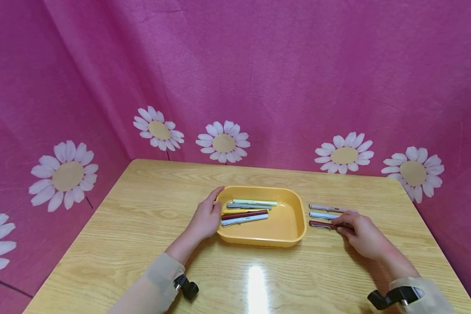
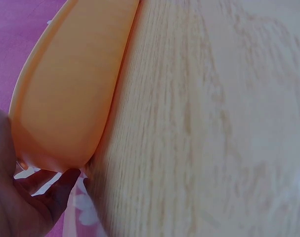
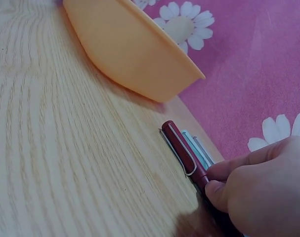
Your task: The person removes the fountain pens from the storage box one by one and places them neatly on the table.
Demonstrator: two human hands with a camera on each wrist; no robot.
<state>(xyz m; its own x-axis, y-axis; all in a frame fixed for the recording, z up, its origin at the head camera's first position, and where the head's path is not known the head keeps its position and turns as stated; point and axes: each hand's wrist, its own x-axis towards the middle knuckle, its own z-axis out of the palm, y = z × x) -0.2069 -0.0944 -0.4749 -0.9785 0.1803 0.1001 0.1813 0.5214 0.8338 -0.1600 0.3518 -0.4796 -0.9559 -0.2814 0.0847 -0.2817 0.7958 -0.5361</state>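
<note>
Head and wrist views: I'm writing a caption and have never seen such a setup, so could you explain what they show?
There is no robot here; someone works bare-handed. The wide picture comes from a head-worn camera; the other two come from the black left wrist camera and the black right wrist camera. On the light wood-grained table stands a shallow yellow-orange tray with rounded corners, holding several slim, variously coloured pens. The left hand grips the tray's left end. Right of the tray lie a slim lilac pen and a slim pale blue pen. Beside them, the right hand pinches a slim dark red pen.
</note>
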